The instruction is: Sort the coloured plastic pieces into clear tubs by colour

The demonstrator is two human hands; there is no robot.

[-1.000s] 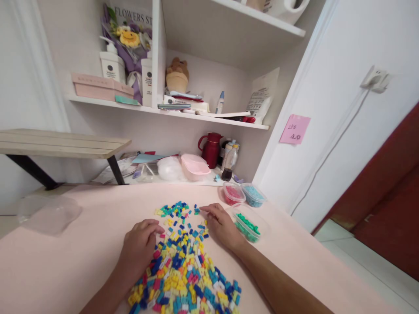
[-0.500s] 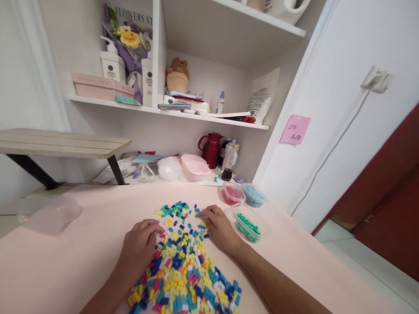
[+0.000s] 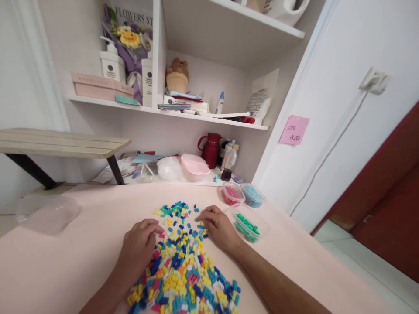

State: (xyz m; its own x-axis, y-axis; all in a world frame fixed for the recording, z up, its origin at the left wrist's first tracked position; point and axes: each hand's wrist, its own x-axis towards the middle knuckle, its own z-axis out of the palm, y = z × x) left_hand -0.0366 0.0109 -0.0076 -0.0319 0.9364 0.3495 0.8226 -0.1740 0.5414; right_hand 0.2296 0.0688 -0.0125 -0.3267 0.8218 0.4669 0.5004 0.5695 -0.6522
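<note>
A heap of small plastic bricks (image 3: 183, 266) in yellow, blue, teal, pink and white lies spread on the pale pink table (image 3: 81, 253). My left hand (image 3: 139, 246) rests on the heap's left edge, fingers curled loosely over the bricks. My right hand (image 3: 218, 224) lies at the heap's upper right, its fingertips pinched together on a small brick I cannot make out. Just right of that hand stands a clear tub of green bricks (image 3: 248, 226). Behind it are a tub of red bricks (image 3: 233, 193) and a tub of light blue bricks (image 3: 252, 195).
A clear plastic lid (image 3: 46, 213) lies at the table's far left. At the back stand a pink lunch box (image 3: 194, 166), a red jug (image 3: 210, 149) and bottles (image 3: 229, 161) under cluttered wall shelves (image 3: 170, 111). A wooden bench (image 3: 62, 144) juts in from the left.
My right hand has drawn its fingers back from the far edge of the bricks and closed them into a pinch. My left hand has stayed where it was.
</note>
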